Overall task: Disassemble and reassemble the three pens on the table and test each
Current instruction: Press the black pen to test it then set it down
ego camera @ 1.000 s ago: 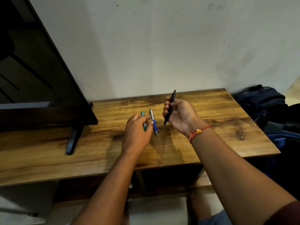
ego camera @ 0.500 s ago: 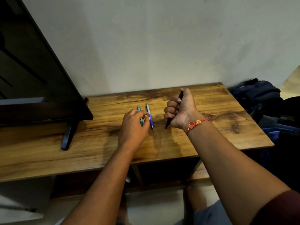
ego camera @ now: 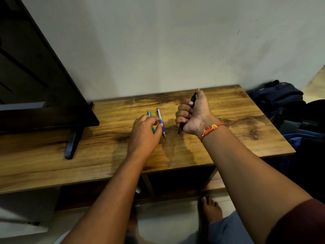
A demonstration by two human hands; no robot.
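Observation:
My right hand (ego camera: 193,115) grips a black pen (ego camera: 193,99) in its fist, tip pointing down toward the wooden table (ego camera: 237,131), thumb over the pen's top end. A silver and blue pen (ego camera: 160,118) lies on the table with its tip toward me. Beside it on the left lies a teal pen (ego camera: 149,113), mostly covered by my left hand (ego camera: 145,132). My left hand's thumb and fingertips touch the blue pen's barrel; whether they pinch it I cannot tell.
A black TV (ego camera: 35,81) on a stand foot (ego camera: 72,145) fills the table's left part. Dark bags (ego camera: 281,101) lie on the floor at the right. A white wall runs behind the table. My bare foot (ego camera: 209,208) shows below the front edge.
My right hand closed into a fist round the black pen and set its thumb on the top end. My left hand stayed by the blue and teal pens.

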